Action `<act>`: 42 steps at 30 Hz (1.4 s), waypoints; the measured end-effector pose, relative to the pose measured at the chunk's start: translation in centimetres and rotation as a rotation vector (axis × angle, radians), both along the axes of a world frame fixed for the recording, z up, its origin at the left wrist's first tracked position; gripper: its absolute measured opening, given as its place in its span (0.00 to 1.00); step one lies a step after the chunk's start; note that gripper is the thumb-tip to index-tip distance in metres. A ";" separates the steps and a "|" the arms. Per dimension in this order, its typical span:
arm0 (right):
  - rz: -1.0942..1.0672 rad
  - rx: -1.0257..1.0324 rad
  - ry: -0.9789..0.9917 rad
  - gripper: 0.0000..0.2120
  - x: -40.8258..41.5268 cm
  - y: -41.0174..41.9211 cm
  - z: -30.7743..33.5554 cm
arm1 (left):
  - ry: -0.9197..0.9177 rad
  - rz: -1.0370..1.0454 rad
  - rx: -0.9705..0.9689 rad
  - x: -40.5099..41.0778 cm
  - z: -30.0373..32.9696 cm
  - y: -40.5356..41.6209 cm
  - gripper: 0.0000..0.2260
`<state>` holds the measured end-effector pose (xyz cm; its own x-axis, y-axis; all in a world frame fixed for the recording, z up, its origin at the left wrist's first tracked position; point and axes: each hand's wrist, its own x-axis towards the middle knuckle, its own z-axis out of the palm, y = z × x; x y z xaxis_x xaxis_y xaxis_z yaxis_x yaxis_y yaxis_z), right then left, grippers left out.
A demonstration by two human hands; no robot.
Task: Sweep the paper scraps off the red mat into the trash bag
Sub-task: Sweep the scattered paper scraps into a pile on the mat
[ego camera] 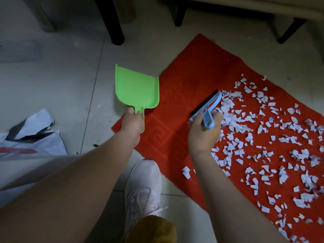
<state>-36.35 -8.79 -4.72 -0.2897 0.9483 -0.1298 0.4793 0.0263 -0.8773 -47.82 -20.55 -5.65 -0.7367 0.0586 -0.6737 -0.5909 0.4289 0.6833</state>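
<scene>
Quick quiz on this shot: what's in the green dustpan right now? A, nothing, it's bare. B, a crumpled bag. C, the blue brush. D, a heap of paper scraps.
A: the green dustpan, held by its handle in the left hand, shows only bare green plastic, while the paper scraps lie on the red mat and the right hand holds the blue brush at the edge of the scraps.

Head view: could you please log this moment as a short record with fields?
left hand: grips green dustpan handle
dustpan: empty, mostly on the floor tiles at the mat's left edge
right hand: holds blue brush at the scraps' edge
paper scraps: scattered over red mat, right part
trash bag: on floor, far left
</scene>
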 end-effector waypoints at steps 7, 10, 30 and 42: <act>0.217 -0.001 -0.055 0.06 -1.8 -0.9 0.0 | -0.014 -0.100 0.007 1.0 0.7 1.8 0.07; 0.101 0.042 -0.160 0.06 0.4 0.6 -0.2 | -0.031 -0.140 -0.006 1.4 0.6 2.1 0.07; 0.058 0.058 -0.154 0.04 5.1 3.9 2.6 | 0.005 -0.254 -0.103 3.1 1.4 4.0 0.12; 0.110 -0.053 -0.219 0.03 5.3 4.4 2.7 | -0.006 -0.236 -0.082 3.7 1.6 4.5 0.07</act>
<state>-31.06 -4.41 -2.06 -0.3505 0.9027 -0.2494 0.6547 0.0457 -0.7545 -44.14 -16.08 -4.04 -0.7049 0.1739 -0.6876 -0.4716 0.6093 0.6375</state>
